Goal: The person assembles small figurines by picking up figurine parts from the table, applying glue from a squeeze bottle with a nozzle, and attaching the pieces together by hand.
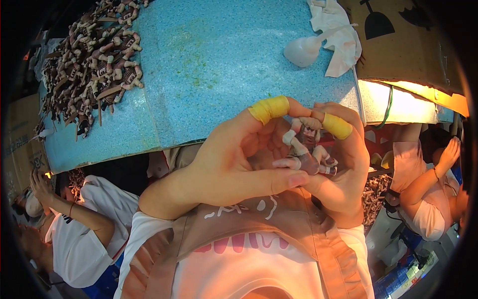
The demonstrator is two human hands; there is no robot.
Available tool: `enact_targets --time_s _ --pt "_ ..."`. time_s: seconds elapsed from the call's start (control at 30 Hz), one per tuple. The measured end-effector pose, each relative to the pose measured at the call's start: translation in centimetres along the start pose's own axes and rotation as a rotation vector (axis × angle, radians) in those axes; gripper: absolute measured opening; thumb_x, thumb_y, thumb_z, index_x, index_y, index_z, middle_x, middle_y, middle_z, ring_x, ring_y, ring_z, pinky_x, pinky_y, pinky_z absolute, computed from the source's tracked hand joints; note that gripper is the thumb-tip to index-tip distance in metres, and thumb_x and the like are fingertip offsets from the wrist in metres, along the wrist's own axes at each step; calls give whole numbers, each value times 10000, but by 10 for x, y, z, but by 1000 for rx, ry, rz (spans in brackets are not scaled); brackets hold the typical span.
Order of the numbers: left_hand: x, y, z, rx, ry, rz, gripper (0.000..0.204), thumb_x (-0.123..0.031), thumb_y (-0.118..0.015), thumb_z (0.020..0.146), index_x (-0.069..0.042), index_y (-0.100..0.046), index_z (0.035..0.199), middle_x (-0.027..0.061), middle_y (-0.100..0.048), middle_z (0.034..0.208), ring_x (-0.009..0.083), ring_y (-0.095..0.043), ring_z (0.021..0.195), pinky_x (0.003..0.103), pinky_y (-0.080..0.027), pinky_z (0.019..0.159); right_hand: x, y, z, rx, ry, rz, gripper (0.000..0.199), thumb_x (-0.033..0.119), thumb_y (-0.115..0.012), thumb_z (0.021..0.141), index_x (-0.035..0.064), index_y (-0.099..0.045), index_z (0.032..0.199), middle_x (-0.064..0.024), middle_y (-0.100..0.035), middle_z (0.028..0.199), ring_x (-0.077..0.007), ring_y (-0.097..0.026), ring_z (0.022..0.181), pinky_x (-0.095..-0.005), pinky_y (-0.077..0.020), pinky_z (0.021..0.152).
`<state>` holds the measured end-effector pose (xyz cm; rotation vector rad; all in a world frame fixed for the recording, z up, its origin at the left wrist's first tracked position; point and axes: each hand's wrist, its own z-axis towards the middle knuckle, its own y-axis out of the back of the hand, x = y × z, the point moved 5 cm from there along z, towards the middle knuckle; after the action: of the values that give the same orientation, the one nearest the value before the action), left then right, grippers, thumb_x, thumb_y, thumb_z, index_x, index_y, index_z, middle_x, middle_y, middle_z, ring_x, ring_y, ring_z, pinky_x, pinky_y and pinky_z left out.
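Observation:
A small toy figurine, with pale limbs and a brownish-purple outfit, is held between my two hands in front of my apron. My left hand cups it from the left, its thumb pressed along the underside and its index finger, wrapped in yellow tape, reaching over the top. From the other side my right hand closes round the same figurine. Yellow tape also covers a finger of that hand. The left hand's other fingers are curled behind the figurine and partly hidden.
A large heap of similar figurines covers the left of the blue table. A white squeeze bottle lies on crumpled white tissue. At the right stands a cardboard box. Other people sit left and right.

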<state>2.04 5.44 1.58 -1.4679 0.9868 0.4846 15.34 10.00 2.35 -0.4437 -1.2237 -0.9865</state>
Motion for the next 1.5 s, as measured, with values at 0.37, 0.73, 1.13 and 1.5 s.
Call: enact_targets --time_s 0.37,0.73,1.13,1.5 --pt "0 2 3 -11 -92 -35 725 -22 -629 743 -58 -229 1348 164 -471 1171 228 -487 1090 343 -426 910 0 0 -2 -154 -75 3 511 11 -745 566 -40 -560 1039 -162 -548 1047 -254 -574 869 -326 -477 725" --pt "0 8 1 -68 2 -195 762 -130 -618 743 -25 -181 1358 156 -484 1121 197 -522 1020 282 -457 862 13 -14 1 -64 180 -455 510 33 -740 494 38 -625 990 -123 -563 1007 -258 -546 829 -328 -459 699" --pt "3 13 4 -49 -11 -260 741 -99 -604 734 -23 -190 1344 150 -477 1113 193 -513 1019 271 -453 857 9 -15 2 -104 168 -428 495 20 -743 484 40 -631 967 -136 -552 1009 -266 -539 836 -335 -460 704" --pt "-31 55 2 -138 -45 137 479 -77 -588 793 -15 -380 1220 126 -553 1028 152 -566 877 268 -464 770 -9 12 44 -276 38 -367 544 107 -640 729 -32 -420 1207 -139 -497 1161 -236 -468 1059 -341 -350 877"
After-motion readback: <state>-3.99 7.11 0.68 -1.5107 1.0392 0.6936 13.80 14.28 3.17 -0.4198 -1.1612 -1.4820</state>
